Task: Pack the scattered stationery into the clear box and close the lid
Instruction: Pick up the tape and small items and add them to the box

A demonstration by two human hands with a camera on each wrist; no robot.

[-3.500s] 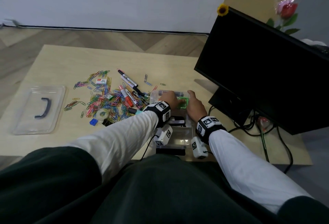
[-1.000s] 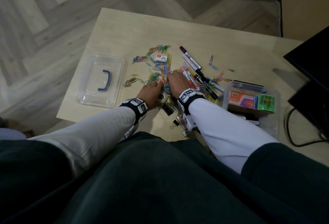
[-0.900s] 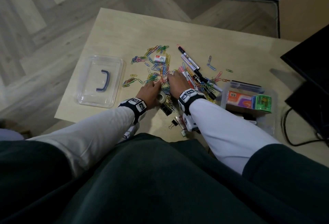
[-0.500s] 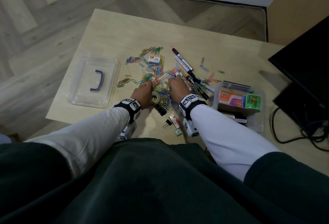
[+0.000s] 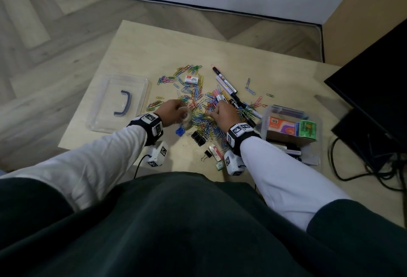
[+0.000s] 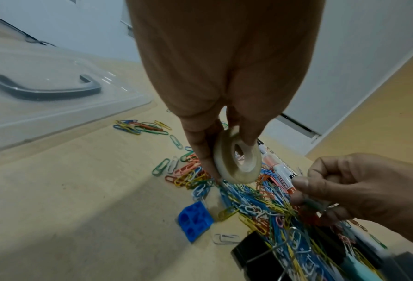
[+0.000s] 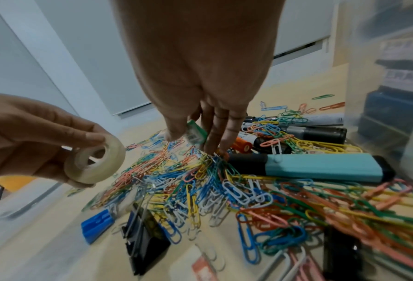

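1. The left hand (image 5: 170,112) has its thumb and fingers pinched round a roll of clear tape (image 6: 236,161), lifted just clear of the heap of coloured paper clips (image 5: 202,120) on the wooden table (image 5: 136,41).
2. The right hand (image 5: 223,115) hangs over the same heap, its fingers pinching a small green clear-bodied piece (image 7: 195,133); what it is I cannot tell. Its fingertips touch the clips.
3. The clear box (image 5: 312,160) sits open at the right hand's three o'clock, with an orange packet (image 5: 279,124) and a green box (image 5: 307,128) already in it.
4. Its lid (image 5: 119,102), dark handle up, lies well apart at the left hand's nine o'clock.
5. Markers (image 5: 226,85) lie at twelve o'clock from the right hand, tangled in clips.
6. A teal highlighter (image 7: 320,167) lies between the right hand's fingers and the box wall.
7. Black binder clips (image 5: 198,137) and a blue plastic piece (image 5: 180,131) lie at the heap's six o'clock edge, nearest the person.
8. A small staple box (image 5: 191,79) rests at the heap's far side.
9. A black monitor (image 5: 378,74) looms past the box.
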